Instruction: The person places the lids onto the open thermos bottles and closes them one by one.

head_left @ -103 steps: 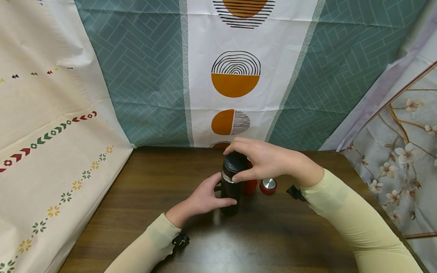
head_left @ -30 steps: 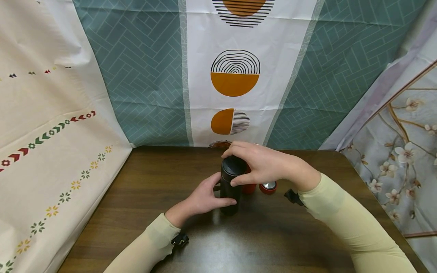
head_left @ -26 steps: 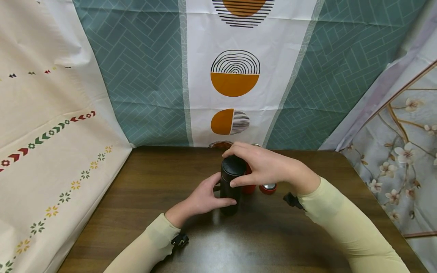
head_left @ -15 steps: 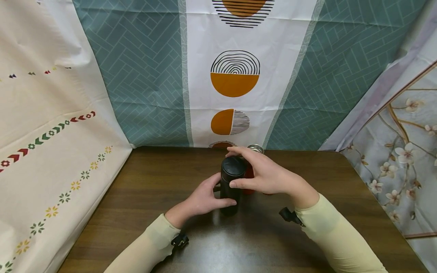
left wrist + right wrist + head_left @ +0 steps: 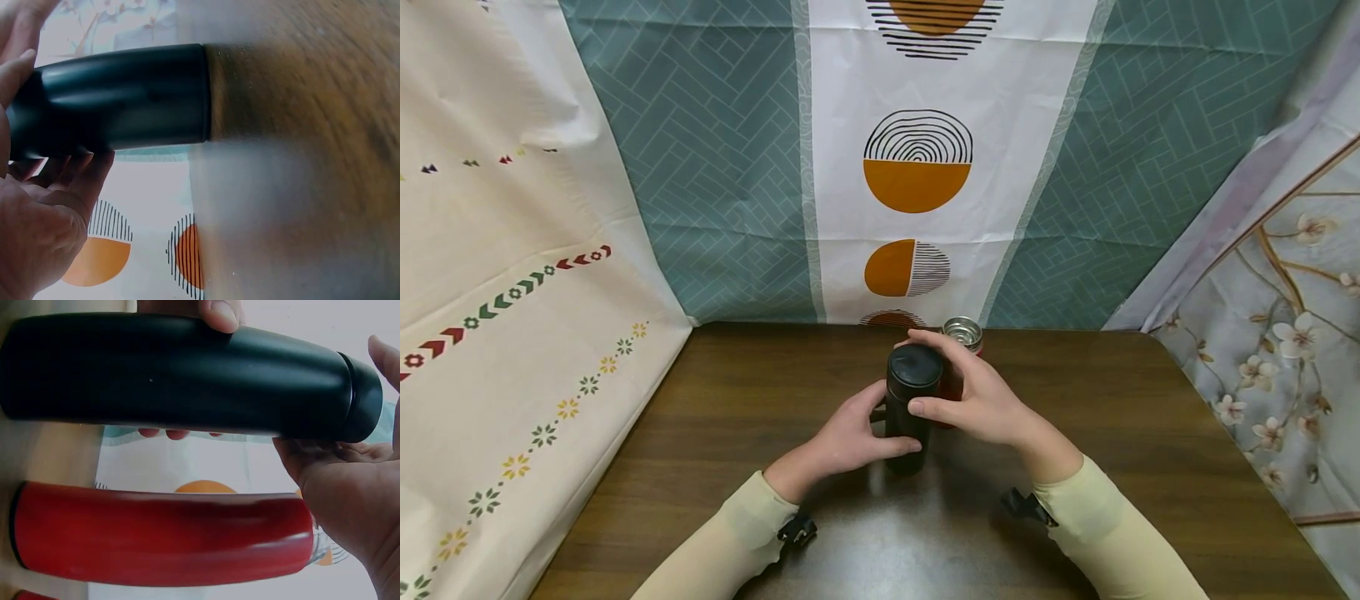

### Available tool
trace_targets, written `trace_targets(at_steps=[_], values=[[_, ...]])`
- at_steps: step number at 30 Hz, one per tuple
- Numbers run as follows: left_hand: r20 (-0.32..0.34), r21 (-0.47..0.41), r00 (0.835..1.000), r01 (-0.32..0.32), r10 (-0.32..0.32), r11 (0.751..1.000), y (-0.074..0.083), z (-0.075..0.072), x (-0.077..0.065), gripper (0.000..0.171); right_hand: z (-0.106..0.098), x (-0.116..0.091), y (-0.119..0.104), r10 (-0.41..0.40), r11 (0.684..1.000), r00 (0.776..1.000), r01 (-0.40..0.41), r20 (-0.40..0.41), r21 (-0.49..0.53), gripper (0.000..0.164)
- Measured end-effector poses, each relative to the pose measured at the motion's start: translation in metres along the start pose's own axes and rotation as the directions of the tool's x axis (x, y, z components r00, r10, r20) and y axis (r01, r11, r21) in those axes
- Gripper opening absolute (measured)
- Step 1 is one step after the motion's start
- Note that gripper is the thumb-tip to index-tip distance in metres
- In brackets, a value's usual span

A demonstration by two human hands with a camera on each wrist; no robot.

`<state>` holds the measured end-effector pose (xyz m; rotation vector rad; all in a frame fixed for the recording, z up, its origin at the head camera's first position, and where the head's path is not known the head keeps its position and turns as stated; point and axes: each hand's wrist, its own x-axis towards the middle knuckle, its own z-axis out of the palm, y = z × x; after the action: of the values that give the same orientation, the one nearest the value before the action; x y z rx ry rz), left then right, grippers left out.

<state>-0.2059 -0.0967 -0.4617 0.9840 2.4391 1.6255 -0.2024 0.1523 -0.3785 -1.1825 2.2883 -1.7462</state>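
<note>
1. Black bottle [image 5: 908, 423], one: tall, matte, upright on the brown wooden tabletop [image 5: 760, 375]. Landmark for all entries below.
2. Black lid [image 5: 915, 362], one: seated on top of the black bottle (a thin seam shows beneath it; how tight it sits cannot be told).
3. Left hand [image 5: 850, 429]: at the left side of the black bottle, wrapped round its body, thumb across the near face, fingertips behind.
4. Right hand [image 5: 977, 396]: at the upper right of the black bottle, held in a loose, spread arch about the lid. Thumb stands clear of the lid in the right wrist view; fingers reach behind the neck (whether they touch it cannot be told).
5. Red bottle [image 5: 169, 534], one: upright, behind and to the right of the black bottle, the two apart; partly covered by the right hand in the head view. Its silvery mouth [image 5: 962, 332] is uncovered.
6. Sleeves, pale yellow, a pair: left sleeve [image 5: 718, 533] and right sleeve [image 5: 1112, 533], on the near side of the black bottle, each with a dark clip at the wrist.
7. Teal-and-white cloth [image 5: 722, 167], with orange rounds: hung behind the black bottle.
8. Cream cloth [image 5: 497, 292], patterned: well to the left of the black bottle.
</note>
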Motion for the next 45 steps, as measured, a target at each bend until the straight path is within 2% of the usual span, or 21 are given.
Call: trace_targets(at_steps=[8,23,30,45], values=[[0.0,0.018,1.0,0.01,-0.01,1.0,0.001,-0.001,-0.001,0.075,0.003,-0.005,0.007,-0.011,0.994,0.999,0.014,-0.031,0.109,0.079],[0.06,0.018,0.996,0.063,-0.064,0.998,-0.01,-0.006,-0.006,0.075,0.004,-0.004,0.01,0.014,0.999,0.999,-0.012,-0.049,0.053,0.077],[0.087,0.02,0.995,0.056,-0.057,0.998,-0.014,-0.007,-0.007,0.076,0.006,-0.005,0.012,-0.013,0.995,0.998,0.02,-0.068,0.093,0.078],[0.096,0.013,0.995,0.028,-0.029,1.0,-0.018,-0.006,-0.006,0.073,0.011,-0.005,0.014,-0.037,0.995,0.994,0.047,-0.099,0.093,0.074]])
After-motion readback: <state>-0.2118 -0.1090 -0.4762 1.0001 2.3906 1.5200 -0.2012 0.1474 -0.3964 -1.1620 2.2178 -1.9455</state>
